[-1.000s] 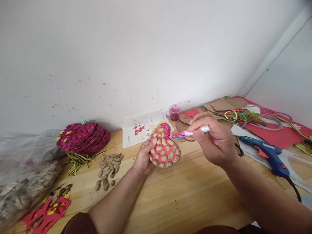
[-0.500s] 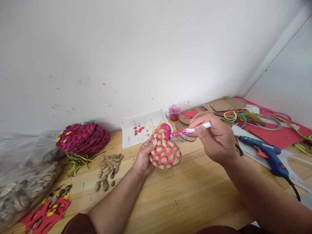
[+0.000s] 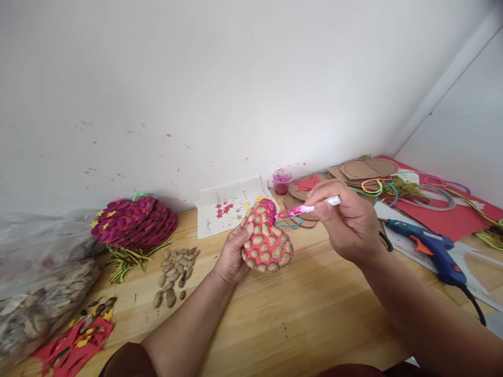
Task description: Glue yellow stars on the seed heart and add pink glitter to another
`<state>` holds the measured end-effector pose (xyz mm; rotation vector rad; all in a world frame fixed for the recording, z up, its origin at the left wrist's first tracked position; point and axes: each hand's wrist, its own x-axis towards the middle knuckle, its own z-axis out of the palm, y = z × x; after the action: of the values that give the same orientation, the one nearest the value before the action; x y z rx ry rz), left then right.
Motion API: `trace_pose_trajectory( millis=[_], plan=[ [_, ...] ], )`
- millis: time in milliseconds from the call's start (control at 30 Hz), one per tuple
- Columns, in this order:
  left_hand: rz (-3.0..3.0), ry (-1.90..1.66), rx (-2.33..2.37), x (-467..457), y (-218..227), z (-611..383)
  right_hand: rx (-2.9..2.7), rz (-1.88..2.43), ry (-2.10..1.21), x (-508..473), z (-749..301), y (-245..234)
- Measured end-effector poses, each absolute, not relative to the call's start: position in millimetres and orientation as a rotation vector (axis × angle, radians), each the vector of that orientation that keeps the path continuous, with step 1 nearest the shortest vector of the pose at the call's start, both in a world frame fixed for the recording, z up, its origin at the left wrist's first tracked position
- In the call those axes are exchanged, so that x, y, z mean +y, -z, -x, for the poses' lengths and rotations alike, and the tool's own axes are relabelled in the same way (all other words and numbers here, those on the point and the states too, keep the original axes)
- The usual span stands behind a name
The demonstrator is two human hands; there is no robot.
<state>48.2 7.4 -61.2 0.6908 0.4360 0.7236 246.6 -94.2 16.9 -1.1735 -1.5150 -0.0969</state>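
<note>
Painting a shell-covered ornament above the worktop (image 3: 298, 319).
Your left hand (image 3: 231, 256) is gripping the red ornament (image 3: 266, 242) by its left edge, holding it upright above the worktop; your right hand (image 3: 348, 222) is pinching a brush (image 3: 308, 210), whose pink tip is touching the ornament's glittered top.

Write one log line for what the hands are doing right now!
left hand: holds shell-covered red ornament | right hand: holds brush | brush tip: at ornament's glittery pink top

Red gourd shape (image 3: 266, 241) dotted with tan shells, pink-glittered top; blue glue gun (image 3: 428, 247).
</note>
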Motion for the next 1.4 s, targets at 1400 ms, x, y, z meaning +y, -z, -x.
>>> trace_pose_trajectory(
  millis=[1400],
  plan=[
    [-0.684,-0.735,0.424,7.6,60.4,-49.8,-1.584,1.146,0.187,-96.3,-240.7,-20.3]
  ],
)
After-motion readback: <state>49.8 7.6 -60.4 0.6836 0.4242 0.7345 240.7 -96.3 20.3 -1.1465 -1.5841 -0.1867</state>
